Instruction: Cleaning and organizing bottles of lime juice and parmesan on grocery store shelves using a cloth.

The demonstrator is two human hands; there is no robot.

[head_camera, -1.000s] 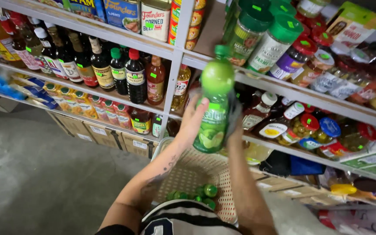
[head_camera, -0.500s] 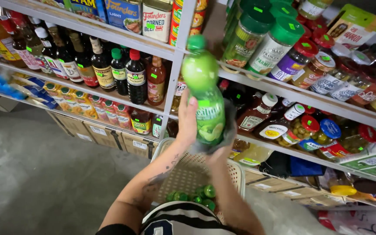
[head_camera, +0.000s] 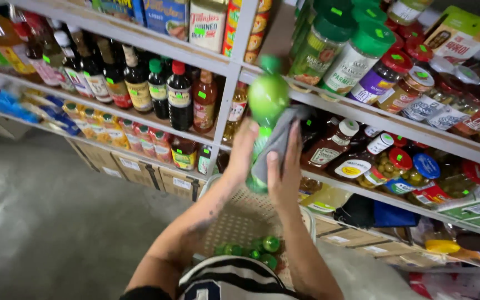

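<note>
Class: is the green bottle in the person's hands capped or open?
Capped: the green bottle has a green cap on its neck, above the left hand.

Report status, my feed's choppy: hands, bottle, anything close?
Left hand grips green bottle. Right hand presses grey cloth against it. Basket below, shelf jars close behind.

Shelves (head_camera: 362, 119) w/ sauce bottles (head_camera: 180, 97), spice jars (head_camera: 362, 53); cardboard boxes (head_camera: 134, 166) below.

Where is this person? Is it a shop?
Most likely a grocery shop. Metal shelves are packed with sauce bottles and jars wearing small green stickers. The left hand holds a green bottle; the right hand presses a grey cloth on it.
</note>
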